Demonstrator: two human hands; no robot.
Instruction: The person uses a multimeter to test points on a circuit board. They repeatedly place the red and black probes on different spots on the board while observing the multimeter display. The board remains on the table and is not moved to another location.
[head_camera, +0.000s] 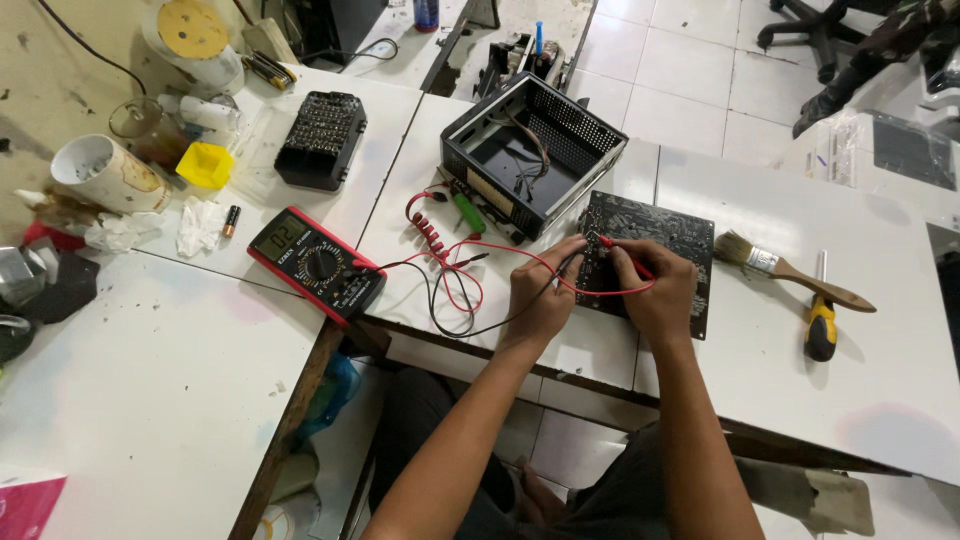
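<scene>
Pinching probes, left hand (540, 290) grips black, right hand (655, 285) red, on circuit board (650, 225).

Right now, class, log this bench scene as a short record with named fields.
left hand: holds black probe on circuit board
right hand: holds red probe on board
meter: red multimeter, left of hands, leads run to probes
behind board: open black metal case
right of board: paintbrush, yellow-handled screwdriver
surface: white table
</scene>
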